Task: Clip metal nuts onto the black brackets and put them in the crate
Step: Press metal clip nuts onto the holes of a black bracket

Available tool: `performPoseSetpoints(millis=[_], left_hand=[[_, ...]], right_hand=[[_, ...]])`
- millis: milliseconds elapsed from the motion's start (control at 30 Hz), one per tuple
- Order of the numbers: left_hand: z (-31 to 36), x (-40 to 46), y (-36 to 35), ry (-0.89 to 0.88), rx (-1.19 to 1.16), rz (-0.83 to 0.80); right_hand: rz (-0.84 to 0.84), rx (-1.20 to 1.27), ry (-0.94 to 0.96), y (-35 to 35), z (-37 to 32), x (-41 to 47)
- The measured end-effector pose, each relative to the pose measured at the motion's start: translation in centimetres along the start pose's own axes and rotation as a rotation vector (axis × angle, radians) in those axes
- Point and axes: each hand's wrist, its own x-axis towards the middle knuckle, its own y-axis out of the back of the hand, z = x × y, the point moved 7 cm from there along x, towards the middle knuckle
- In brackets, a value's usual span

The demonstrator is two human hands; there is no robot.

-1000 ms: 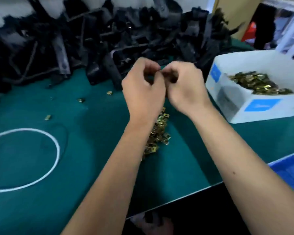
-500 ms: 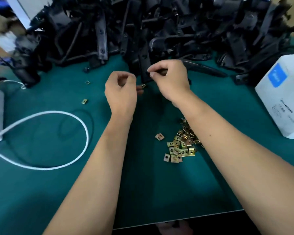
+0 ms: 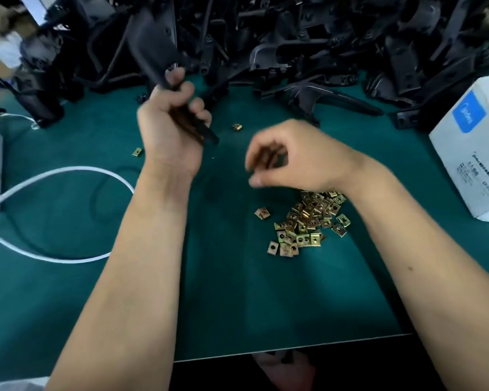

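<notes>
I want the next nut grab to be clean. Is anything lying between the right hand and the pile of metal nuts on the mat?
Nothing visible blocks it. The right hand hovers just above and left of the pile of nuts, with only bare green mat between. The left hand grips a black bracket well off to the side.

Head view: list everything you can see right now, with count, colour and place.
bracket pile: too many to count, black, along the table's far edge
held bracket: one, black, in the left hand
nut pile: dozens, brass-coloured, under the right wrist
stray nuts: three, brass-coloured, one beyond the hands, one left of the left wrist, one left of the pile
box: one, white with blue label, right edge
cable: one, white, looped at left
table: one, green top
left hand: grips the held bracket
right hand: fingers curled, blurred; contents unclear
</notes>
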Motion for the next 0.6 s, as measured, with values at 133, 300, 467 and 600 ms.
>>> performPoseSetpoints(millis=[133, 300, 467, 600], left_hand=[[-1.4, 0.3, 0.2, 0.189, -0.207, -0.088], [-3.3, 0.1, -0.2, 0.284, -0.144, -0.052], [-3.5, 0.1, -0.2, 0.259, -0.159, -0.01], [-3.5, -0.1, -0.8, 0.218, 0.086, -0.176]], right_hand=[[-0.419, -0.102, -0.096, -1.6, 0.5, -1.2], [-0.468, -0.287, -0.188, -2.4, 0.4, -1.6], [-0.472, -0.379, -0.222, -2.7, 0.4, -1.9], [-0.43, -0.311, -0.178, -2.2, 0.3, -1.7]])
